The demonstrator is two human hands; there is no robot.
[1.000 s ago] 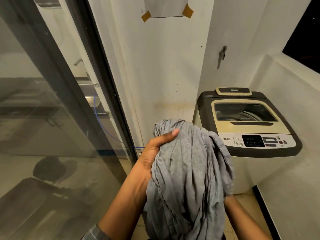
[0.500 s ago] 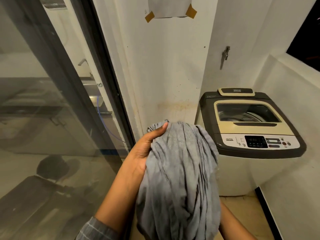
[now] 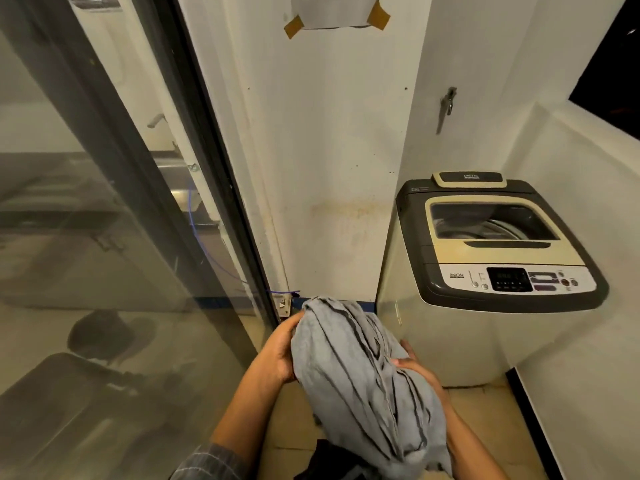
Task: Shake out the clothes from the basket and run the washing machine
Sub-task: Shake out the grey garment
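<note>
The grey garment (image 3: 363, 382) sits bunched at lower centre of the frame, held up just left of the washing machine (image 3: 491, 271). The left hand (image 3: 280, 351) clasps its upper left side; the right hand (image 3: 419, 372) curls its fingers over the right fold. To shake it well, find an edge, let the bundle drop open, then snap it. The machine's lid (image 3: 485, 230) looks closed.

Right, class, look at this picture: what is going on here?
A person holds a bunched grey garment in both hands, the left hand at its upper end and the right hand at its side. The washing machine stands in the corner to the right, lid shut. Nothing has gone in yet.
</note>
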